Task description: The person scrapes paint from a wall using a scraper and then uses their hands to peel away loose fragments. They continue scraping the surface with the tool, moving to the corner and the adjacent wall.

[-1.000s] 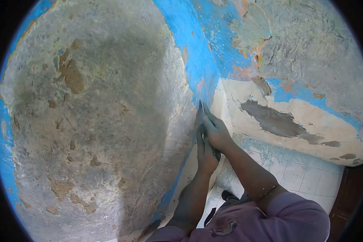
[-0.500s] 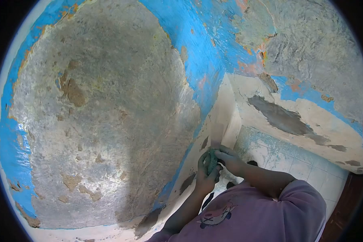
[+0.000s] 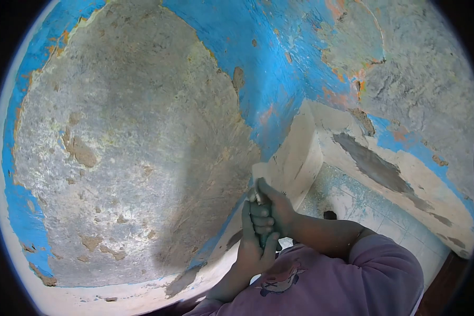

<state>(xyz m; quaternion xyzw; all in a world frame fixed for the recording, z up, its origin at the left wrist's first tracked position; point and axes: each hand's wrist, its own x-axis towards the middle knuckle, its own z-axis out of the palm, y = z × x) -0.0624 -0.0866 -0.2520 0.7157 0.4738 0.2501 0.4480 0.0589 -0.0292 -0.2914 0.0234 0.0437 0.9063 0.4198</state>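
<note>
Scraper [image 3: 260,170] moved nearer grey patch [image 3: 152,121], right hand [image 3: 279,208] more curled

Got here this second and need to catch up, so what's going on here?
A person has both hands raised by a patchy wall. The right hand is closed around a flat-bladed tool; the left hand is close up against it, its own grip partly hidden. The tool's pale end shows near where the cream lower band meets the blue paint; whether it touches is unclear.
</note>
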